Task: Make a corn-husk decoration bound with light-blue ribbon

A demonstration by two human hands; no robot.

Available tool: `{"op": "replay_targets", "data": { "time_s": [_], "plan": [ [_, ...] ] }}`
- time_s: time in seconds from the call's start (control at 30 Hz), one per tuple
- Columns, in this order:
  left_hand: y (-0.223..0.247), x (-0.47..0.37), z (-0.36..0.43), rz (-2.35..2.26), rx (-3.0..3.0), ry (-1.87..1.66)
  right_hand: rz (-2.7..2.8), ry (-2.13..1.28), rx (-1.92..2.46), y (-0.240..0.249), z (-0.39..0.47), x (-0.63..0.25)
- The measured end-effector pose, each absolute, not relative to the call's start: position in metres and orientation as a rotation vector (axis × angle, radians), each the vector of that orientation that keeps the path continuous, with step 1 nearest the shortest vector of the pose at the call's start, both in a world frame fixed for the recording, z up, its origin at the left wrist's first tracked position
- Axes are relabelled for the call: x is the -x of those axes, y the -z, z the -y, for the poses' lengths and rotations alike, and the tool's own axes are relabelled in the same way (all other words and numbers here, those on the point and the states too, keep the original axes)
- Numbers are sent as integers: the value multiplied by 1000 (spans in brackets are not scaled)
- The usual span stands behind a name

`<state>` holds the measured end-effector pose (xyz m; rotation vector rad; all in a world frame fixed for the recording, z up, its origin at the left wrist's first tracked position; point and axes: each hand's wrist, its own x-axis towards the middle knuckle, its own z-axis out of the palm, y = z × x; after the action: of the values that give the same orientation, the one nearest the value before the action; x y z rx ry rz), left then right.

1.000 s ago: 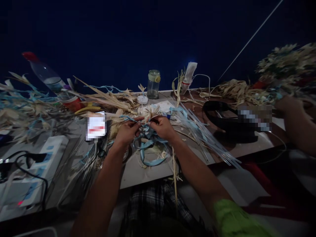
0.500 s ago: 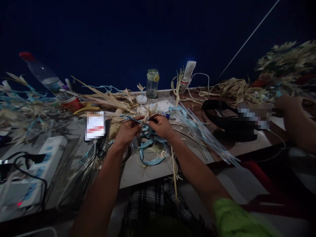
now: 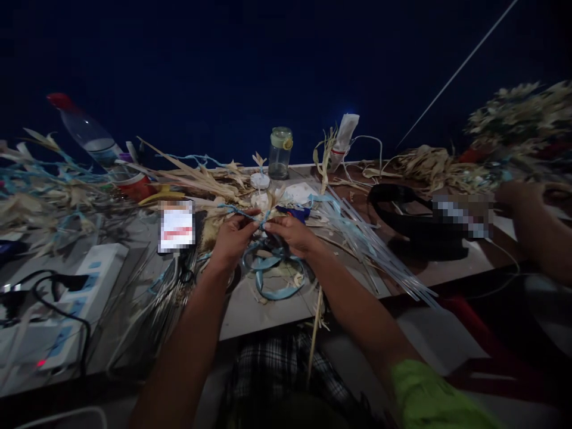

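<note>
A curled blue ribbon (image 3: 279,294) lies near the front edge of the worktop (image 3: 245,316); just beyond, the left hand (image 3: 230,241) has its fingers pinched on a blue-wrapped stem (image 3: 236,210), over the worktop; the right hand (image 3: 295,235) pinches it from the other side; pale petals (image 3: 271,198) rise behind the fingertips; farther back, a lidded jar (image 3: 280,158) stands upright.

Dim throughout, sinking to near-black across the far blue wall (image 3: 201,71) and beneath the near edge of the tabletop (image 3: 250,313), with pale sheen at right and a glowing phone screen (image 3: 176,229) at left. Pixelated over that screen and over a mosaic patch (image 3: 467,215) at right; blurred and stretched toward both sides, notably at the plastic bottle (image 3: 87,131) and flower bunch (image 3: 522,119).
</note>
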<state>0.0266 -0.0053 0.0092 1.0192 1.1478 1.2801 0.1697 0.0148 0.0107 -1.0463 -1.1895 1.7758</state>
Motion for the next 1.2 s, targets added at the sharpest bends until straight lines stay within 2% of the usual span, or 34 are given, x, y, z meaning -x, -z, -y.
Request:
{"op": "replay_targets", "data": {
  "time_s": [0.3,0.5,0.6,0.9,1.2],
  "plan": [
    [-5,-28,5,-1328,-1156,-1234,1270,-1598,1177,-9,-15,-167],
    [0,-26,1,-1354,-1199,-1226,1627,-1010,1315,2,-13,-161],
    [4,-26,-1,-1339,-1185,-1221,1732,-878,1346,4,-13,-159],
    [6,-27,0,-1365,-1204,-1194,1678,-952,1353,3,-17,-161],
    [4,-24,2,-1493,-1280,-1089,1541,-1290,1295,5,-26,-171]
  ]
}}
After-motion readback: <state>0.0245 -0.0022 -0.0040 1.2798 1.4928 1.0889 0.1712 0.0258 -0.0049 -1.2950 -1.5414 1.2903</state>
